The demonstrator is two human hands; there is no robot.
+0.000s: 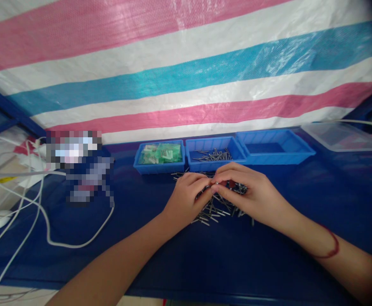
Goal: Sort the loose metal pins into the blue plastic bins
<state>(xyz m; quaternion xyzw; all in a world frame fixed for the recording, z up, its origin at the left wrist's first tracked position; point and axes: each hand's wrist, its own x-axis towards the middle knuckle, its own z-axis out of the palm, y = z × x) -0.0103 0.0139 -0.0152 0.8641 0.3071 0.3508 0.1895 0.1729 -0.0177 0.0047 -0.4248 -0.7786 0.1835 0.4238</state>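
Note:
A loose pile of small metal pins (pixel 216 210) lies on the dark blue table (pixel 205 259), just in front of the bins. My left hand (pixel 187 197) rests over the pile's left side with its fingers curled and pinched. My right hand (pixel 251 193) meets it from the right, fingertips pinched together on a small pin at the point where the hands touch. What the left fingers hold is too small to make out. A red string circles my right wrist.
Three blue bins stand in a row behind the pile: one with green packets (pixel 159 155), one with more pins (pixel 214 155), one empty (pixel 273 148). A clear plastic lid (pixel 342 136) lies at the right. White cables (pixel 46 221) trail at the left. A striped tarp hangs behind.

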